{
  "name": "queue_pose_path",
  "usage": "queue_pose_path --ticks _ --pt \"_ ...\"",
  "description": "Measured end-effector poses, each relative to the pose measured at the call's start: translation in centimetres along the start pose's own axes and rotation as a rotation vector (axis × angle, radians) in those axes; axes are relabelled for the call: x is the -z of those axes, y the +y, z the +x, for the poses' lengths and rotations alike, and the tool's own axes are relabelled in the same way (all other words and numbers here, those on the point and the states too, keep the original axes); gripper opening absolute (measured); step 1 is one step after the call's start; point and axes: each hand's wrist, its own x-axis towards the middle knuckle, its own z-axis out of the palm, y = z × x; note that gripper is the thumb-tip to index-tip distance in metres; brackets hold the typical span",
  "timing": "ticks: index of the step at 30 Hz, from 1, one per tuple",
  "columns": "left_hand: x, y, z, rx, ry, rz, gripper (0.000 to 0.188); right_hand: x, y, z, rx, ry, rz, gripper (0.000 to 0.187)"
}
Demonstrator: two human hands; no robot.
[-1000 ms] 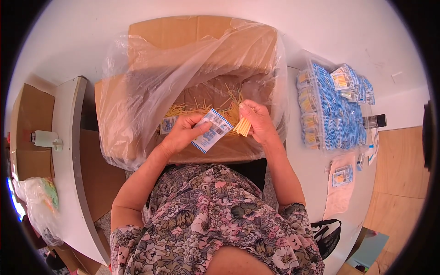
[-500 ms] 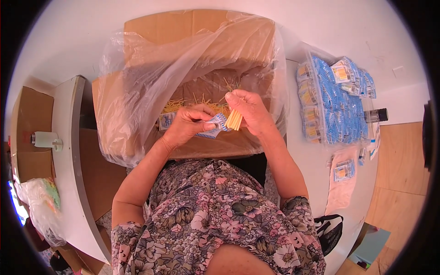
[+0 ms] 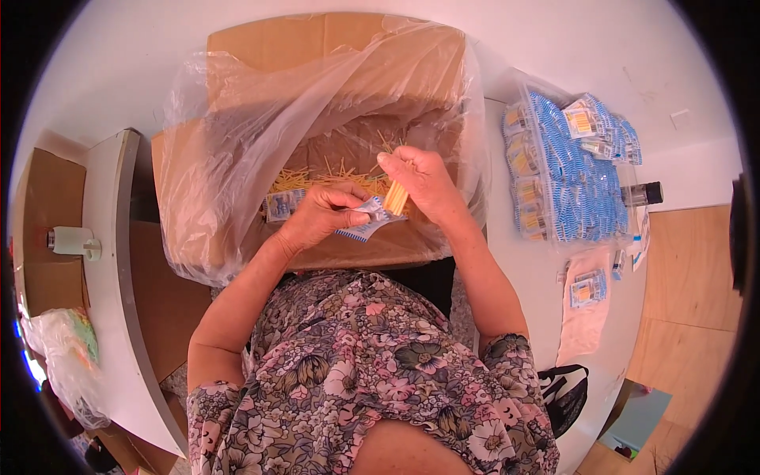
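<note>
My left hand (image 3: 315,217) pinches a small blue-and-white plastic packet (image 3: 364,231) between thumb and fingers. A bundle of thin yellow sticks (image 3: 397,198) is gripped in my right hand (image 3: 426,182), pointing downward. The lower ends of the bundle are at the packet's open mouth and look to be partly inside it. Both hands are over a cardboard box (image 3: 273,43) lined with clear plastic film (image 3: 194,186). Loose yellow sticks (image 3: 294,180) lie in the box behind my hands. Another packet (image 3: 283,206) rests beside my left hand.
To the right stands a clear plastic bin (image 3: 522,162) heaped with filled blue-and-white packets (image 3: 582,186). Near it are a pink cloth (image 3: 582,328) with packets on it and a black-capped bottle (image 3: 643,193). A white panel edge (image 3: 127,261) and a white bottle (image 3: 73,241) are at the left.
The stick ends have moved from beside the packet's mouth into its opening, and the packet's edge now spreads around them. The whole view has shifted slightly.
</note>
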Motion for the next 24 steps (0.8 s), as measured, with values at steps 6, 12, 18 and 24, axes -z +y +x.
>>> queue_pose_path --ticks 6,12,18,24 --pt "-0.8 0.1 0.0 0.025 0.076 -0.115 0.016 -1.7 -2.1 -0.7 0.245 0.050 -0.468 0.027" --pt "-1.1 -1.1 0.3 0.011 0.093 -0.275 0.026 -0.5 -2.1 -1.3 0.313 -0.018 0.050 0.039" --pt "-1.1 -1.9 0.4 -0.077 0.078 -0.459 0.037 0.1 -1.9 -2.2 0.167 0.116 0.093 0.033" --pt "-1.4 0.3 1.1 -0.170 0.062 -0.686 0.053 -2.6 1.6 -2.1 0.240 0.090 -0.093 0.009"
